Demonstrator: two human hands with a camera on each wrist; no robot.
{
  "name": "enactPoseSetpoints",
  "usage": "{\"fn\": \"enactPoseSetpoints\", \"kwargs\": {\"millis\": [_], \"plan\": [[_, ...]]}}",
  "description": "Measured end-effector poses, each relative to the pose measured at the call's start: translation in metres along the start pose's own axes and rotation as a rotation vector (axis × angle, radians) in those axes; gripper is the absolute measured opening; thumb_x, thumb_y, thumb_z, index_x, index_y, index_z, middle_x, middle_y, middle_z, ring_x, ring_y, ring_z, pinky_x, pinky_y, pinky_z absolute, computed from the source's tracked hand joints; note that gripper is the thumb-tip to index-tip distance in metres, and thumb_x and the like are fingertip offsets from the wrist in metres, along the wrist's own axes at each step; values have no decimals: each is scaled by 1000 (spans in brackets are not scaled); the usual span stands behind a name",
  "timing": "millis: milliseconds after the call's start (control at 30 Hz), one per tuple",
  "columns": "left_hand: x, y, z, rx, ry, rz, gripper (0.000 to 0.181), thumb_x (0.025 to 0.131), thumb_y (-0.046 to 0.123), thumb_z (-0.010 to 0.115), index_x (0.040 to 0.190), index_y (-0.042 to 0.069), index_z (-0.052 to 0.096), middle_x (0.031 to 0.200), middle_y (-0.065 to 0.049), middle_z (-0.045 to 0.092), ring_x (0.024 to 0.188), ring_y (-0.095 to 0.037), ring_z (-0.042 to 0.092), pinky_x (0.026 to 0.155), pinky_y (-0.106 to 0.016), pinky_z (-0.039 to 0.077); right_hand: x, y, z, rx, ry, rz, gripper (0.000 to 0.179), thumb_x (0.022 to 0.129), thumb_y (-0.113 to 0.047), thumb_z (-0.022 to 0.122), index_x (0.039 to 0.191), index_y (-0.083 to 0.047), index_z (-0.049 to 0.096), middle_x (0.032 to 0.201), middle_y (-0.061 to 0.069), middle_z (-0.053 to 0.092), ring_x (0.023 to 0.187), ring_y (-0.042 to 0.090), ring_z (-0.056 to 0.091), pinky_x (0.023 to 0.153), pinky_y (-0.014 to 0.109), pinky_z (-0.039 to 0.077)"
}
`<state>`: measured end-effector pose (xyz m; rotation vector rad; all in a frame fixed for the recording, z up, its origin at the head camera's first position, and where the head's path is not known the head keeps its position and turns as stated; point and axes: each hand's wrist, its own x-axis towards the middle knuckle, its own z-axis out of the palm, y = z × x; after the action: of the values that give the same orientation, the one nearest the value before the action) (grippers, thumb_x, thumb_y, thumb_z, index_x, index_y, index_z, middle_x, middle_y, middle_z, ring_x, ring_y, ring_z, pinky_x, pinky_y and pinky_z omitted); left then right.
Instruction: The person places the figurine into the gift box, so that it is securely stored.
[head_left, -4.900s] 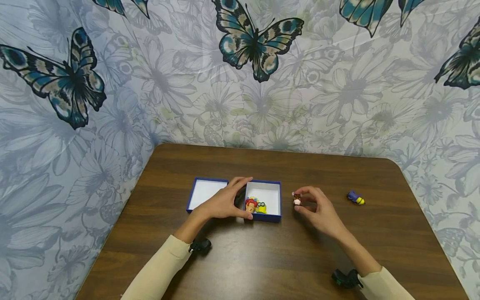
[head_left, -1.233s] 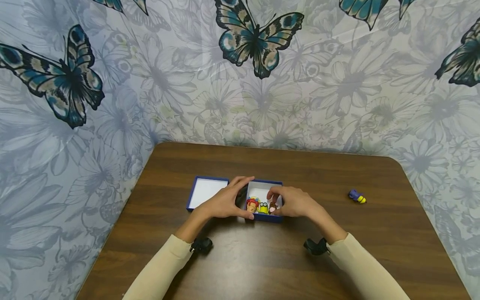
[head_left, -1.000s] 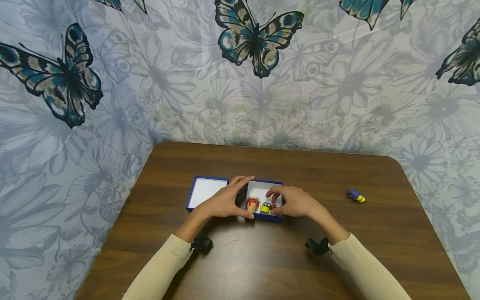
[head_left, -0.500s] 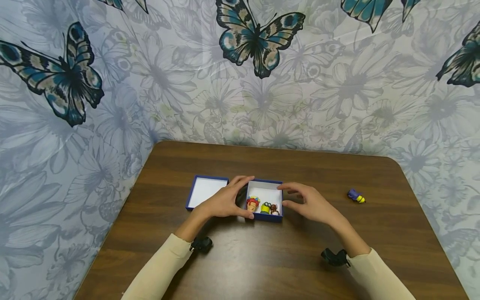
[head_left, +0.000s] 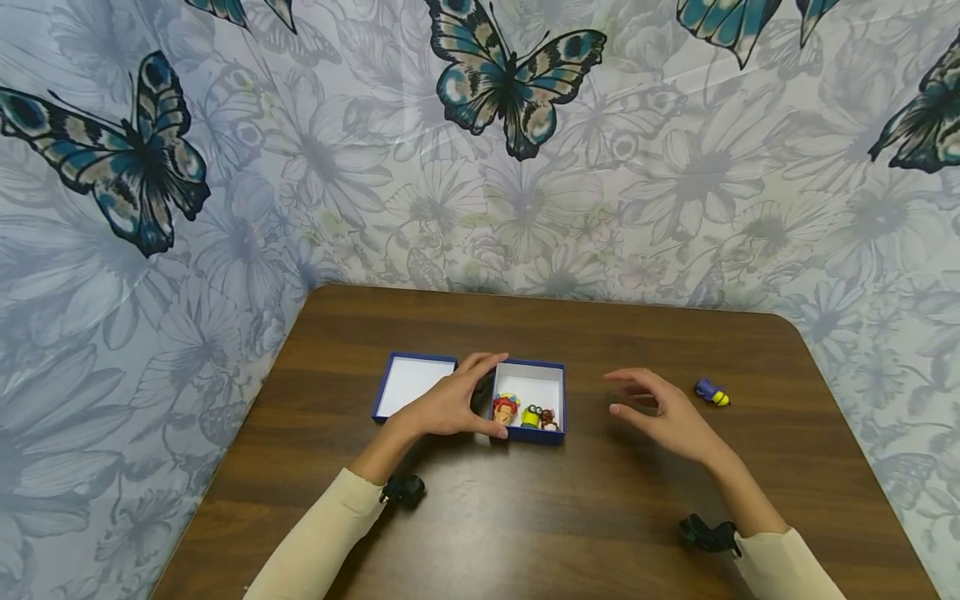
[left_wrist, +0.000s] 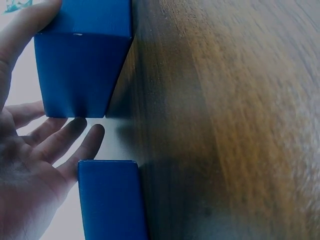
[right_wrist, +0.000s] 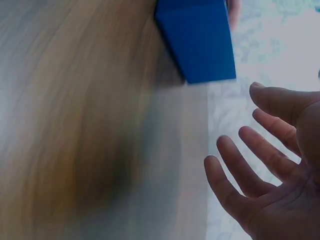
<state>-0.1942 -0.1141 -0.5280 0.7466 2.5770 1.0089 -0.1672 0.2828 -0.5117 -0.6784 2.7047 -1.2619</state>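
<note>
My left hand (head_left: 446,406) holds the left side of a blue box (head_left: 536,436) with a white inside, thumb at the front corner and fingers toward the back. In the left wrist view that thumb lies on the blue wall (left_wrist: 82,70). Inside the box, along its front, lie a red-haired toy figure (head_left: 506,408), a yellow-green big-eyed figure (head_left: 531,416) and a small brown figure (head_left: 548,419). My right hand (head_left: 667,414) is over the table right of the box, fingers apart and holding nothing. Beyond it lies a purple-and-yellow toy figure (head_left: 712,392).
The blue-rimmed box lid (head_left: 412,385) lies white side up, left of the box and partly behind my left hand. The wooden table (head_left: 525,525) has its far edge near a butterfly-patterned cloth backdrop (head_left: 637,208).
My right hand carried the small brown figure into the box, let it go beside the yellow-green one, then moved off right toward the purple-and-yellow figure. My left hand stayed on the box.
</note>
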Motion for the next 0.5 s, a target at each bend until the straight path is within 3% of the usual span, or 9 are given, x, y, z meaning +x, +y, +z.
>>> {"fn": "enactPoseSetpoints", "kwargs": {"millis": [67,133,267,333,500], "plan": [[0,0,0,-3,1,-2,123,76,61,94,171,44,19,173,1,30,150,-36,50,120,-63,44,-6,8,-5,-6,29,19,47,105,-25,73,150,-15,61,147,10,65,128,37,68,106,60,56],[0,1,0,-5,3,-4,122,76,60,94,171,44,19,173,0,30,151,-37,50,120,-64,44,-11,16,-11,-2,61,40,46,106,-24,72,149,-12,61,147,11,65,130,32,67,107,49,58],[-1,2,0,-13,7,-9,122,76,59,95,171,44,20,173,0,29,152,-37,48,120,-65,43,-22,29,-22,51,129,63,42,106,-20,70,145,-6,63,146,19,65,128,12,67,102,19,55],[-1,3,0,-21,8,-8,122,76,59,95,171,44,20,173,0,29,152,-36,48,120,-64,43,-26,35,-26,75,164,60,40,106,-17,70,143,-3,63,144,19,65,126,3,66,99,11,53],[0,3,1,-22,8,0,123,76,59,95,172,39,21,173,0,30,151,-36,49,120,-63,44,-36,47,-36,72,259,63,37,103,-12,74,138,-1,67,134,-7,71,120,-4,66,96,8,52]]}}
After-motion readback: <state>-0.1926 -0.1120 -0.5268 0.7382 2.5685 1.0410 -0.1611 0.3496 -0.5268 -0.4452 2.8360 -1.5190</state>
